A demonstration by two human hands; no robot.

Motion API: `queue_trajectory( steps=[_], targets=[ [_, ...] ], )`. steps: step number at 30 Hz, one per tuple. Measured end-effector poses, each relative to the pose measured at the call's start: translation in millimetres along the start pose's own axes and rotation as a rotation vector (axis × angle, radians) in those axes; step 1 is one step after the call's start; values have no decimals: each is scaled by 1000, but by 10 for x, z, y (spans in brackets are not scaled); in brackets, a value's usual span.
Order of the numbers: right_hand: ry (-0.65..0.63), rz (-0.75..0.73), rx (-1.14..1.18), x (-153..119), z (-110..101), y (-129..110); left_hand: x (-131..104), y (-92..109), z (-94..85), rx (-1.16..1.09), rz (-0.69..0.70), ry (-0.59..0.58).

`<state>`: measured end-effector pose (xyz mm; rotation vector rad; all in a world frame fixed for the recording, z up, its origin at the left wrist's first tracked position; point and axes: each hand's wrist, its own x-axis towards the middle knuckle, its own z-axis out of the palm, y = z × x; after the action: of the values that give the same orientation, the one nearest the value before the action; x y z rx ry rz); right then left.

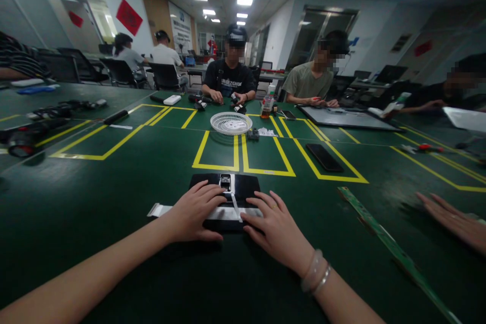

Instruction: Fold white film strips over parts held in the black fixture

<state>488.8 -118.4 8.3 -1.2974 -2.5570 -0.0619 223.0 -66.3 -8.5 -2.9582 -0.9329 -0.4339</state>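
A flat black panel (246, 186) lies on the green table in front of me, with a small square opening near its upper middle. Across it runs a white ribbon cable (224, 213), whose left end sticks out past the panel. A narrow white strip (236, 206) slants down over the cable. My left hand (199, 210) rests spread on the left part of panel and cable. On the right part lies my right hand (275, 223), its fingers apart. Both hands lie flat, and nothing is gripped in either.
To the right lies a long green circuit board (395, 248), with another person's hand (451, 217) beyond it. Farther back are a white basket (231, 123), a black phone (324, 157), a bottle (266, 106) and yellow tape outlines (216, 167). Several people sit around.
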Motion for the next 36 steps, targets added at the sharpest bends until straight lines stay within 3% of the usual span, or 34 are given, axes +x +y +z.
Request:
queue_trajectory(
  steps=[13,20,24,29,36],
  targets=[
    [239,75,-5,3,-38,87,34,-38,21,-89,-85,-96],
    [258,84,-3,0,-28,145,65,-57,-3,-185,-66,-40],
    [298,108,-4,-8,-42,185,39,-122,-60,-160,-125,9],
    [317,134,5,-17,-37,232,-64,-430,-165,-57,-297,113],
    [307,156,4,-16,-31,249,-454,-1215,-274,110,-657,173]
  ],
)
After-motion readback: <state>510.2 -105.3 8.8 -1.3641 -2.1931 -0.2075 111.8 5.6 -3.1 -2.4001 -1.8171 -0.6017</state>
